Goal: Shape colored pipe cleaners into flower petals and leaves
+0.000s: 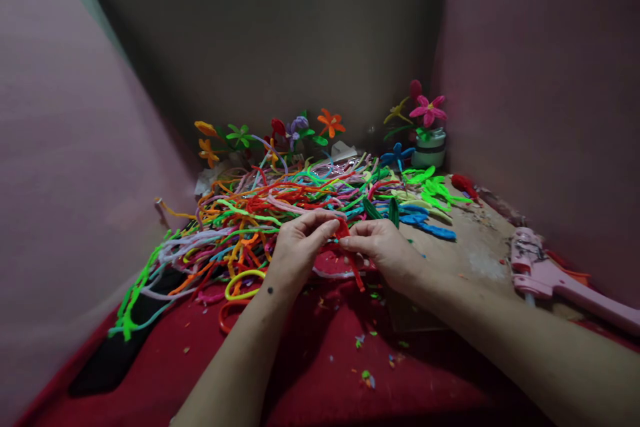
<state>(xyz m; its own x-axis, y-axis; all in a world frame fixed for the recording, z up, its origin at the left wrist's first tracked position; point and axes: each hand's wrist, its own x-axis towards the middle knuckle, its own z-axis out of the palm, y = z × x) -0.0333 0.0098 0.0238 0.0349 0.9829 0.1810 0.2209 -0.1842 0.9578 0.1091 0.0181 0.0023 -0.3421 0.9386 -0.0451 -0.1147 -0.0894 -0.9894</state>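
Pinching a red fuzzy strip at centre, just off the heap's near edge: left hand and right hand almost meet, each with thumb and fingers nearly closed on it. Strip's upper part masked by fingertips; lower end hangs free toward the near side. Left forearm partly covers a yellow loop and an orange-red loop; what they belong to, cannot tell. Multicoloured stems too tangled to count. Flat black object at left, far end buried beneath them. Pink tool at right, handle cut off by frame edge. Fuzzy flowers at far side, lower parts mostly hidden.
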